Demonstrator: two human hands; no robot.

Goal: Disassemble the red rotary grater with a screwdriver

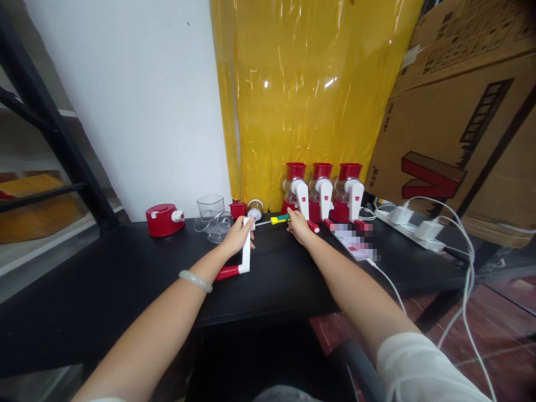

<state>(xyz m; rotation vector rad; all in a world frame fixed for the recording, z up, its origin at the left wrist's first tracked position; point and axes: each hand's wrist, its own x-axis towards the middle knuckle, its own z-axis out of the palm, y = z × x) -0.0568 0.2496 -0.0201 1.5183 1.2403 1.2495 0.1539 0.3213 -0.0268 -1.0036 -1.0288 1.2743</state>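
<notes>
My left hand [238, 237] is closed around the upper end of a white crank handle [246, 251] with a red grip [228, 272], held over the black table. My right hand [298, 226] grips a screwdriver [280, 219] by its green and yellow handle. The screwdriver's shaft points left and reaches the top of the crank; the exact contact at the tip is too small to tell. Just beyond my left hand lie a metal grater drum [255, 209], a red hopper part [238, 209] and a clear plastic housing [211, 218].
A red base [165, 220] sits on the left of the black table [125, 273]. Several assembled red-and-white rotary graters [322, 192] stand at the back right. Nearby are a phone [354, 243] on a cable, a power strip [412, 229] with white cords, and a large cardboard box [452, 123].
</notes>
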